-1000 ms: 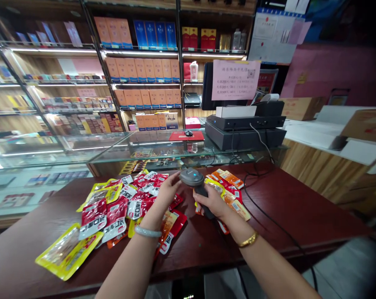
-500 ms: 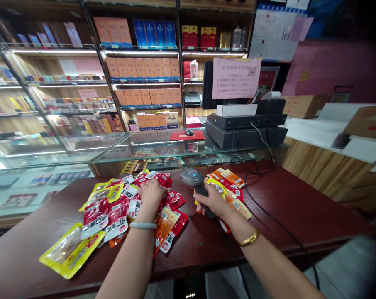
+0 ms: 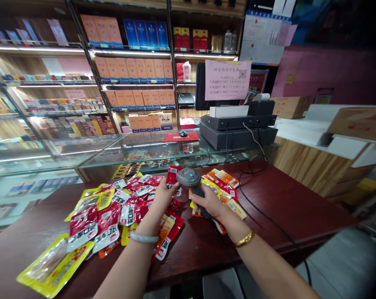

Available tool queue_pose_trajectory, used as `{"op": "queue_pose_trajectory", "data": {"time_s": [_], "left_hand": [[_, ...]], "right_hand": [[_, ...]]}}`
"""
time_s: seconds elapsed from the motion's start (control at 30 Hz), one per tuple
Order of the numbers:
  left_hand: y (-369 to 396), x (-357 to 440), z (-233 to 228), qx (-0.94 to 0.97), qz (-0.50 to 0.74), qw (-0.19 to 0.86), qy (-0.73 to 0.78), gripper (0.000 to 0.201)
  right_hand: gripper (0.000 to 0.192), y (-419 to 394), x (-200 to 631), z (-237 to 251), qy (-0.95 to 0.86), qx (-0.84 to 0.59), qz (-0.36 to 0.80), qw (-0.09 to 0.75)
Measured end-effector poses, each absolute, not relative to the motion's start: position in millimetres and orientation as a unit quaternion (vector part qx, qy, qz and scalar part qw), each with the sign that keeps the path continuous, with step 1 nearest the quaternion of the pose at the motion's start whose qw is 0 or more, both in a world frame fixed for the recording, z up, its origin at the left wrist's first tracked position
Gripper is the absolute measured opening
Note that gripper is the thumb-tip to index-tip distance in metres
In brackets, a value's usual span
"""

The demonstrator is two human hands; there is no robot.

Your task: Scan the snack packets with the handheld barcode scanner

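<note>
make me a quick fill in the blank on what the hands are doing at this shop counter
1. The right hand grips a handheld barcode ____.
2. The left hand holds up a small ____ snack packet in front of the device.
3. A black cable runs across the dark red ____.
4. The left wrist wears a pale bangle; the right wrist wears a ____ bracelet.

Missing words: scanner; red; counter; gold

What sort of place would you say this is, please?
Most likely a small shop's checkout counter: the right hand holds a barcode scanner, a cash register stands behind, and shelves of boxed goods line the wall.
</note>
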State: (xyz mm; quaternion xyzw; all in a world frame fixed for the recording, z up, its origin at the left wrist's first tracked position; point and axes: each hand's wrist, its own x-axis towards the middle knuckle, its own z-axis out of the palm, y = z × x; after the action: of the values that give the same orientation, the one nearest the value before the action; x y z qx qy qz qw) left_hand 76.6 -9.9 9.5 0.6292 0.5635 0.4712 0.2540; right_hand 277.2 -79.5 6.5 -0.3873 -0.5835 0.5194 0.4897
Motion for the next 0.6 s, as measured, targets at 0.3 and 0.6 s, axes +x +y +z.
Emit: {"op": "queue_pose_trajectory", "data": {"time_s": [0.3,0.6], "left_hand": [[-9.7,75.2,9.9,0.606,0.446,0.301,0.586,0.036],[-19.0,99.9,-8.8,0.619,0.393,0.566,0.377,0.055]], "right_hand": [[0.041,-78.4,277.0,1.7,-0.595,-0.385,0.515,0.482],[0.041,-83.9,275.4,7.7,-0.604,-0.391,0.518,0.462]]}}
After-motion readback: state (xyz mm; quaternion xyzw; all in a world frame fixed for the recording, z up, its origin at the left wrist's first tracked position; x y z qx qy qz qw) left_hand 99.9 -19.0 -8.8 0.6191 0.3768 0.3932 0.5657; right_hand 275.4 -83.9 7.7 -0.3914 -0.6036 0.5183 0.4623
